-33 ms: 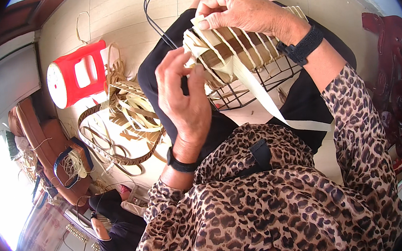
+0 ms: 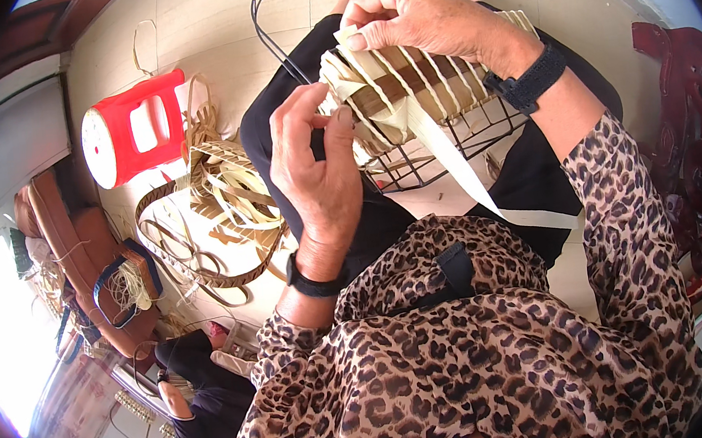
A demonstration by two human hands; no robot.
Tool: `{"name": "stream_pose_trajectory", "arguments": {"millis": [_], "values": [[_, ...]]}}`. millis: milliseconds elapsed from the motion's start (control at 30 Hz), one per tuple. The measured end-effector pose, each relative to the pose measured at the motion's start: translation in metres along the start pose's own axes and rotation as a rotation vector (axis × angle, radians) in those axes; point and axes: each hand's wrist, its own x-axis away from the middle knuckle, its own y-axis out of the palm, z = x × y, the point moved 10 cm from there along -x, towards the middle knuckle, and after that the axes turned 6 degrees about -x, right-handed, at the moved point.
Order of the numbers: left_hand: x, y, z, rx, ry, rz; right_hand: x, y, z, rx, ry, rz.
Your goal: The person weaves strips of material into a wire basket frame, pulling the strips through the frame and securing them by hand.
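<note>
A basket [image 2: 439, 84] with a black wire frame, partly woven with pale and brown flat strips and wrapped with pale cords, rests between my knees. My right hand [image 2: 425, 22] is above its far left part, with thumb and forefinger pinching the end of a pale flat strip [image 2: 344, 37]. My left hand [image 2: 316, 167] is beside the basket's left end, fingers bent and thumb apart, with nothing visible between them. Another long pale strip [image 2: 455, 158] comes out of the weave and trails down over my lap.
Left on the floor lie a red and white plastic stool [image 2: 139, 128] and a heap of brown and pale strips [image 2: 234, 188]. A brown bench [image 2: 89, 261] stands farther left. Another person [image 2: 209, 410] sits at lower left. Dark red carved furniture [image 2: 689, 136] stands at right.
My left hand has shifted slightly left and away from the basket's end. My right hand and its strip look nearly the same.
</note>
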Motion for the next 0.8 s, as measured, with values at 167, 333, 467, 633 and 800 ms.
{"name": "stream_pose_trajectory", "arguments": {"millis": [167, 333, 467, 633, 800], "values": [[-0.016, -0.001, 0.038, -0.292, 0.389, 0.004, 0.007, -0.003, -0.006, 0.127, 0.049, 0.065], [-0.015, 0.008, 0.05, -0.384, 0.59, -0.039, 0.008, -0.006, -0.006, 0.146, 0.04, 0.082], [-0.011, 0.012, 0.054, -0.483, 0.625, -0.004, 0.006, -0.007, -0.003, 0.153, 0.086, 0.048], [-0.011, 0.011, 0.05, -0.444, 0.625, 0.018, -0.003, -0.008, 0.006, -0.095, 0.069, 0.088], [-0.016, 0.013, 0.043, -0.354, 0.474, -0.089, -0.006, -0.009, 0.014, -0.103, 0.099, 0.088]]}}
